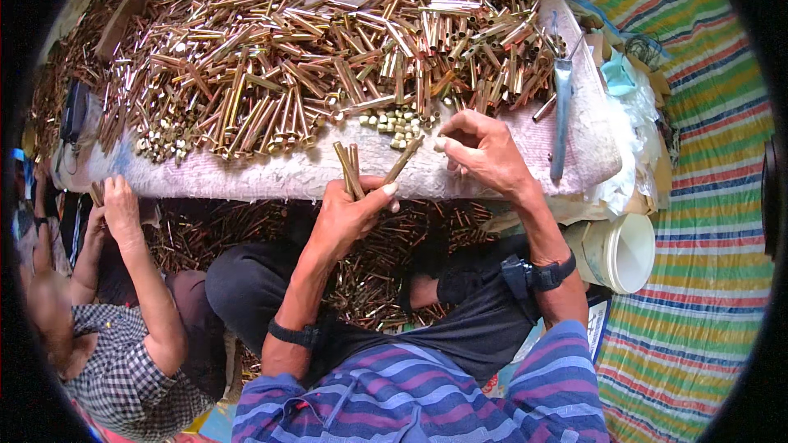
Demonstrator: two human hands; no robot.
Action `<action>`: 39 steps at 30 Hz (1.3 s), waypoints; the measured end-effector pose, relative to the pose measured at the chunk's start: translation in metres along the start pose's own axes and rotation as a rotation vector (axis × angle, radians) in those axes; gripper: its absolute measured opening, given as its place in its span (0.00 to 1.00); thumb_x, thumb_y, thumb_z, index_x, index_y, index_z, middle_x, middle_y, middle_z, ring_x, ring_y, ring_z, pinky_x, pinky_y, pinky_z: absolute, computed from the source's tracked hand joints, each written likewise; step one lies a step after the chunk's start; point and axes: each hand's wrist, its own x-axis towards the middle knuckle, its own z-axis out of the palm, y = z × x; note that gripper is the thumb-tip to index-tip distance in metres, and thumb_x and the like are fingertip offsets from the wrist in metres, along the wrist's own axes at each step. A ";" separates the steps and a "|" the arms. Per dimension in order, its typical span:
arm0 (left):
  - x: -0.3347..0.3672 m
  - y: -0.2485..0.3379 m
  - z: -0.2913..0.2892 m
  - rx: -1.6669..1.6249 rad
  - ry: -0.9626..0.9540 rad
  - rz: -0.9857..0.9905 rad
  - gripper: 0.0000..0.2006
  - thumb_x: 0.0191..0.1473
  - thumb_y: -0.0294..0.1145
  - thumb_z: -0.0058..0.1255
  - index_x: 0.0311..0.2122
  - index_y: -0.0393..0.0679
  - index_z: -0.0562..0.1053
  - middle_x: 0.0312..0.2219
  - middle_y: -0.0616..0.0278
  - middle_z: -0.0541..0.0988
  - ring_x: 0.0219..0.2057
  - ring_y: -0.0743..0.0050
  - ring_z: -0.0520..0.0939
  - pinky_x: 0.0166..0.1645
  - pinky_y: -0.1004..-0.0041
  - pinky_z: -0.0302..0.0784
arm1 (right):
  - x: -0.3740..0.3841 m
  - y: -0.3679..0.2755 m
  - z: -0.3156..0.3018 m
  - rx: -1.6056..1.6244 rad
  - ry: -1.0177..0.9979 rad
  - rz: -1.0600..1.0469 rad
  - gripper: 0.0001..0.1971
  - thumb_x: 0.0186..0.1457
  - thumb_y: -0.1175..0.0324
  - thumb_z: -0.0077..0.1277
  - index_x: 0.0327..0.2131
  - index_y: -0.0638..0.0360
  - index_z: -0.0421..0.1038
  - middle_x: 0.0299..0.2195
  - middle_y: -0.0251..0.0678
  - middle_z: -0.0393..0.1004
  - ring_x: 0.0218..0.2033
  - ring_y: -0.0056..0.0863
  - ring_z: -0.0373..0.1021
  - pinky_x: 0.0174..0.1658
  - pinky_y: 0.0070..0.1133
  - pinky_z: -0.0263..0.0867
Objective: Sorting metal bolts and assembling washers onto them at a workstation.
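My left hand (351, 212) is closed round a few brass-coloured metal tubes (349, 171). One of them slants up to the right past my thumb, toward the small caps. To its right, my right hand (491, 150) hovers over the table edge with thumb and forefinger pinched together. A pale spot shows at their tips; whether it is a small cap or a nail I cannot tell. Between and beyond both hands lies a cluster of small pale-gold caps (397, 123) on the pink cloth (279, 174). A big heap of similar tubes (328, 57) covers the table behind.
On the left a co-worker's hands (121, 207) hold a tube, near another pile of caps (162, 144). A blue-handled tool (561, 115) lies at the table's right. Below stands a white bucket (630, 253), beside a striped sheet (698, 279). More tubes (369, 287) lie under the table edge.
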 end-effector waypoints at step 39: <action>-0.006 0.007 -0.013 0.162 -0.118 -0.028 0.11 0.55 0.36 0.59 0.32 0.37 0.78 0.18 0.71 0.75 0.11 0.92 0.62 0.15 0.84 0.50 | -0.007 -0.015 -0.007 0.113 -0.115 -0.161 0.11 0.52 0.74 0.62 0.40 0.59 0.79 0.32 0.28 0.77 0.31 0.13 0.72 0.34 0.14 0.68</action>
